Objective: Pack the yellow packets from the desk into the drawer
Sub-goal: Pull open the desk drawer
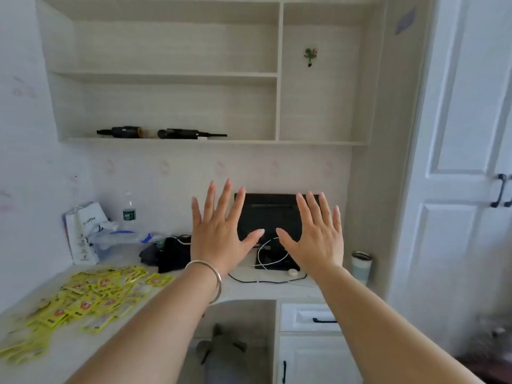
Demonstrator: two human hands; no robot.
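Above the table, in the head view, I have both hands raised with palms turned away from me and fingers spread wide, holding nothing. My left hand wears a silver bangle at the wrist; my right hand is bare. The two thumbs point toward each other with a gap between them, and both hands sit in front of a black device that stands against the back wall.

The yellow packets lie in a loose heap on the left part of the table, well apart from both hands, spilling toward the near left edge. Behind them stands a white paper bag, with crumpled clear plastic and a water bottle beside it. A dark bundle of cloth lies between the bag and the black device. A white cable loops over a flat black item at the foot of the device, and a black cable trails along the table in front. A pale tumbler stands at the right end.

The drawer sits under the right end of the table, white with a dark handle; it looks shut. Below it is a cupboard door. On the shelf above lie two black tools end to end.
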